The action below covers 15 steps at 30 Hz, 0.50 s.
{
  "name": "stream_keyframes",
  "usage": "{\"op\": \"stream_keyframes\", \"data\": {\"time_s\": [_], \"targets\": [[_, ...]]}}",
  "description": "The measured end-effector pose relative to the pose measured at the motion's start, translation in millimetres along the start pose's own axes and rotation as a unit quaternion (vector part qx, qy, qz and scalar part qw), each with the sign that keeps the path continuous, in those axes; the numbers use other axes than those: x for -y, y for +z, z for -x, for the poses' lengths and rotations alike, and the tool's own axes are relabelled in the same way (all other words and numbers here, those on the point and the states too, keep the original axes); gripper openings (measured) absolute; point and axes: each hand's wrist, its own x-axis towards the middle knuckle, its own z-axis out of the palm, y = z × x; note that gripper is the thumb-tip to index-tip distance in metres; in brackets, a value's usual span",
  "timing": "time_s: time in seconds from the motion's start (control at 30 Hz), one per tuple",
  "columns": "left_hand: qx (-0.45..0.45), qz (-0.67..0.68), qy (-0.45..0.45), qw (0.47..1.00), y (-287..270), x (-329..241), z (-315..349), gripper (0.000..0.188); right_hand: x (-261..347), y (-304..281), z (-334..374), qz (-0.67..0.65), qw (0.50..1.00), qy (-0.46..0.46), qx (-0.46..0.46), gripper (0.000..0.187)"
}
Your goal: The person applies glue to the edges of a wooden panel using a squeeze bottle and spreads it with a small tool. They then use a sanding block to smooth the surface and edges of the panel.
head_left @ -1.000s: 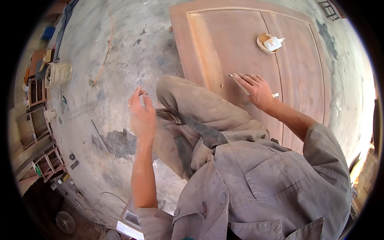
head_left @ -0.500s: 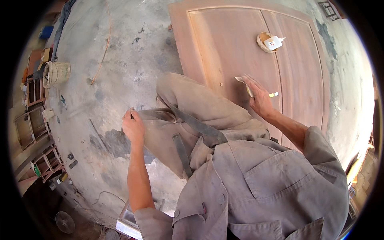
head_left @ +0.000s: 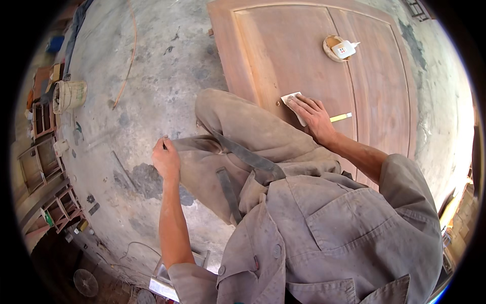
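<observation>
My right hand (head_left: 315,117) presses a pale folded sheet of sandpaper (head_left: 292,98) flat on a reddish-brown wooden door panel (head_left: 283,55). A small round knot or plug (head_left: 278,103) sits just left of the sheet. Beside that hand lies a slim yellow stick (head_left: 340,117) with a pale end, partly hidden by the wrist. Farther up the panel, a white squeeze bottle (head_left: 345,49) leans in a small round bowl (head_left: 330,41). Away from the panel, my left hand (head_left: 166,158) is closed by my bent knee, thumb against the fingers; whatever it holds is hidden.
A thin orange cord (head_left: 130,66) runs over the stained concrete floor. A dirty white bucket (head_left: 70,96) stands at the left, near several wooden frames (head_left: 38,164). A round fan-like disc (head_left: 85,282) is at the lower left.
My right hand has slid left and slightly down across the panel with the sandpaper, which now lies flatter. More of the yellow stick shows. My left hand stays by the knee.
</observation>
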Motion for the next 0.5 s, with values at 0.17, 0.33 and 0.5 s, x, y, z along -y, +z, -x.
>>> {"op": "stream_keyframes", "data": {"time_s": [0.17, 0.33, 0.5], "targets": [[0.001, -0.018, 0.006, 1.0, 1.5, -0.1, -2.6, 0.034, -1.8, 19.1, -14.6, 0.113, 0.989, -0.09, 0.024, 0.063], [0.018, -0.029, -0.011, 0.999, 0.8, -2.4, -4.0, 0.035, 0.6, 13.4, -19.5, 0.15, 0.982, -0.087, 0.08, 0.061], [0.027, -0.043, -0.013, 0.999, -0.4, -3.1, -5.9, 0.036, -1.3, 23.6, -13.7, 0.172, 0.979, -0.088, 0.063, 0.059]]}}
